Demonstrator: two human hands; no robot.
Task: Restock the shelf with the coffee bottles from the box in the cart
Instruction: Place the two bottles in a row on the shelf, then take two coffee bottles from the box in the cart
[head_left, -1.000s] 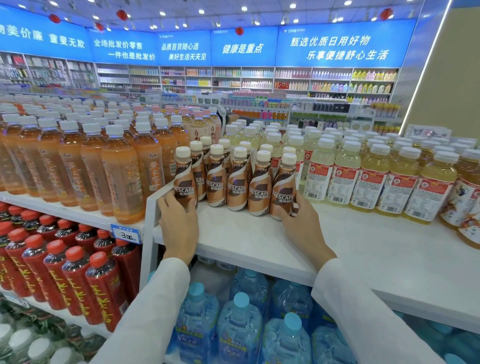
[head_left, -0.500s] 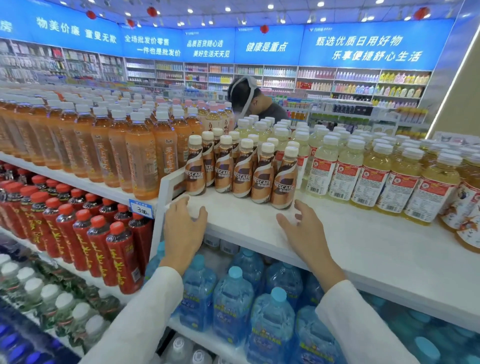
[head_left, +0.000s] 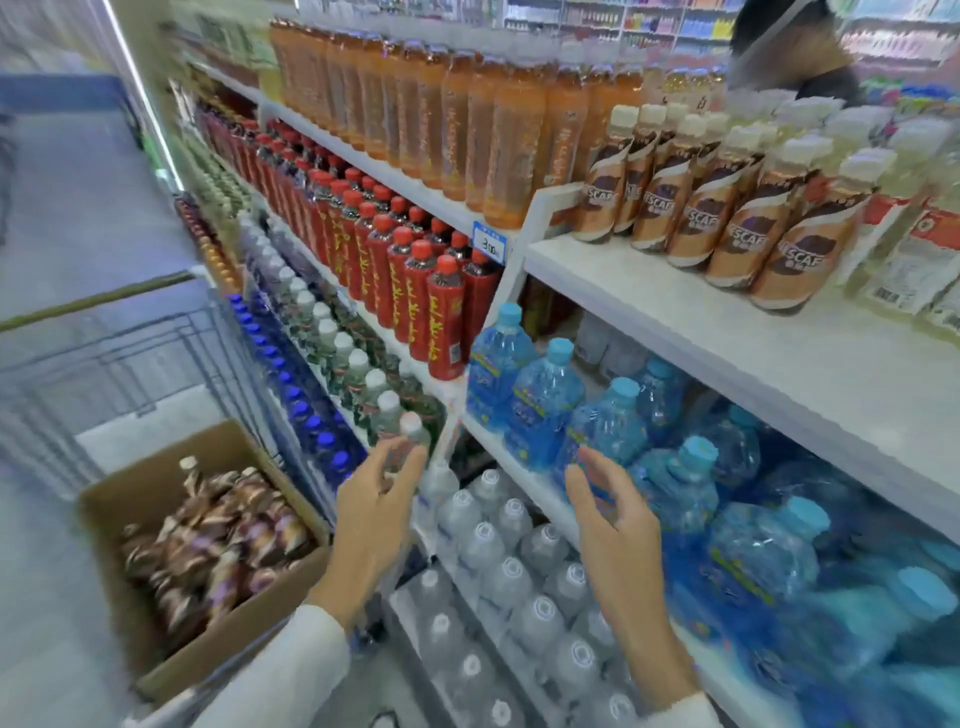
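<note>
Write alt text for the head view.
Both hands are empty and open: left hand and right hand hover before the water bottles. A box of coffee bottles sits in the cart lower left; a coffee row stands on the shelf upper right.

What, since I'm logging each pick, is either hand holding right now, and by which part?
Nothing is held. The left hand and the right hand are both open with relaxed fingers, in the air in front of the shelves.

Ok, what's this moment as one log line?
left hand: empty, relaxed | right hand: empty, relaxed | box: in cart, holds loose coffee bottles | shelf: coffee row standing
</note>
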